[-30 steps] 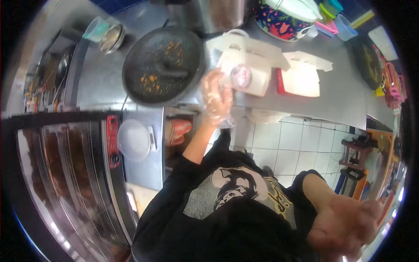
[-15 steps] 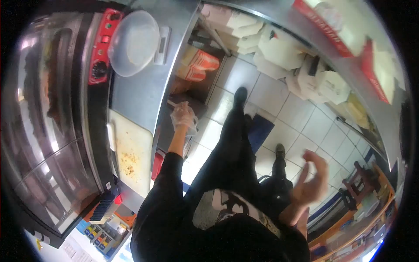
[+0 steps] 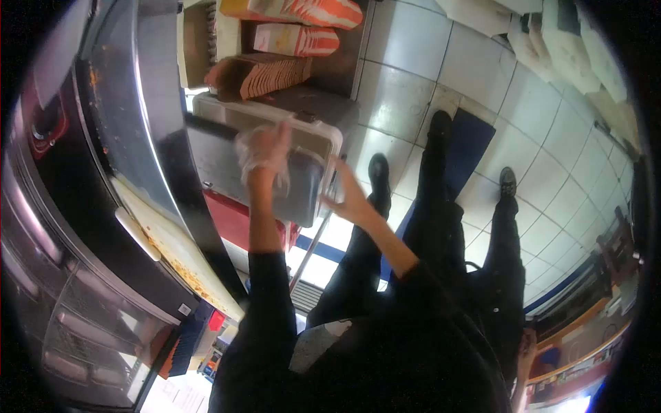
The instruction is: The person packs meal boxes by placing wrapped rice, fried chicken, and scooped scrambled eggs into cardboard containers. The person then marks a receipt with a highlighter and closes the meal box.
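My left hand (image 3: 265,151), in a clear plastic glove, is over a bin with a pale rim (image 3: 334,138) on the lower shelf. Motion blurs its fingers, and I cannot make out whether they hold anything. A grey lid or panel (image 3: 303,186) lies beneath and beside it. My bare right hand (image 3: 351,196) is just right of the bin, thumb and fingers apart, with nothing visible in it.
Folded brown cartons (image 3: 275,76) and red-striped boxes (image 3: 317,41) fill the shelf above the bin. A cutting board with crumbs (image 3: 179,255) lies on the left counter. White boxes (image 3: 551,48) are at upper right. Another person's leg (image 3: 506,248) stands on the tiled floor.
The view has swung from the counter with the pan down to the lower shelf. My left hand is now over the bin; my right hand has come in from the right beside it.
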The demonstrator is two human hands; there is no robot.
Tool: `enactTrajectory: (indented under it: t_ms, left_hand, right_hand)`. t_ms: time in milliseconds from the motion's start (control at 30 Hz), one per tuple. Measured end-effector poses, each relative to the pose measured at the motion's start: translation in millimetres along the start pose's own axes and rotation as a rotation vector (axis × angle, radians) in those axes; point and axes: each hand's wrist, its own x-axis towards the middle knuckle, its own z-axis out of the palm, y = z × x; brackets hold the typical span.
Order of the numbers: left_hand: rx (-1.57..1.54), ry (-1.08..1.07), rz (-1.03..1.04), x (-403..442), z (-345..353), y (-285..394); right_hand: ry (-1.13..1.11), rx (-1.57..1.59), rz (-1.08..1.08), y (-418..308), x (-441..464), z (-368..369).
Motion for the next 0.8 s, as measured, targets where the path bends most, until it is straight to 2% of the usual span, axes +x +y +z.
enactTrajectory:
  t_ms: [67, 100, 133, 167, 233, 300, 367, 400, 467, 600, 700, 800]
  left_hand:
    - [0.058, 0.021, -0.292, -48.5, -14.7, -21.5]
    - [0.066, 0.020, -0.288, -77.6, -32.0, -17.6]
    - [0.020, 0.088, -0.287, -107.9, -50.8, -3.7]
    - [-0.030, 0.159, -0.285, -124.6, -54.5, 9.1]
    - [-0.280, 0.336, -0.118, -125.3, 3.6, 22.2]
    - [-0.161, -0.189, -0.235, -96.1, 7.9, 67.0]
    - [-0.230, -0.163, -0.063, -35.4, 129.8, 34.8]
    - [0.060, -0.207, 0.098, -2.7, 176.3, 20.5]
    - [0.361, -0.254, 0.256, 30.7, 262.7, -30.6]
    - [0.189, -0.338, 0.180, 67.3, 319.0, -46.1]
    - [0.084, -0.356, 0.130, 85.2, 349.6, -41.0]
    - [0.024, -0.352, 0.086, 92.7, 361.2, -40.4]
  right_hand:
    - [-0.210, 0.136, 0.107, -13.4, -16.5, 59.9]
    - [-0.231, 0.310, 0.086, -9.8, -43.1, 93.3]
    - [-0.237, 0.347, 0.132, -6.8, -73.5, 115.6]
    - [-0.376, 0.172, 0.191, -37.3, -78.6, 111.4]
    - [-0.372, 0.079, 0.196, -62.4, -98.5, 81.5]
    - [-0.279, 0.093, 0.284, -69.3, -126.5, 39.4]
    - [-0.131, 0.094, 0.480, -62.4, -165.3, -21.0]
    - [-0.039, 0.101, 0.588, -57.0, -187.3, -52.6]
    - [0.183, 0.158, 0.797, -43.8, -233.5, -113.6]
    - [0.694, 0.380, 1.050, -41.2, -331.2, -226.5]
    - [1.050, 0.641, 1.107, -70.0, -399.2, -296.4]
    - [1.259, 0.870, 1.099, -99.0, -437.0, -333.1]
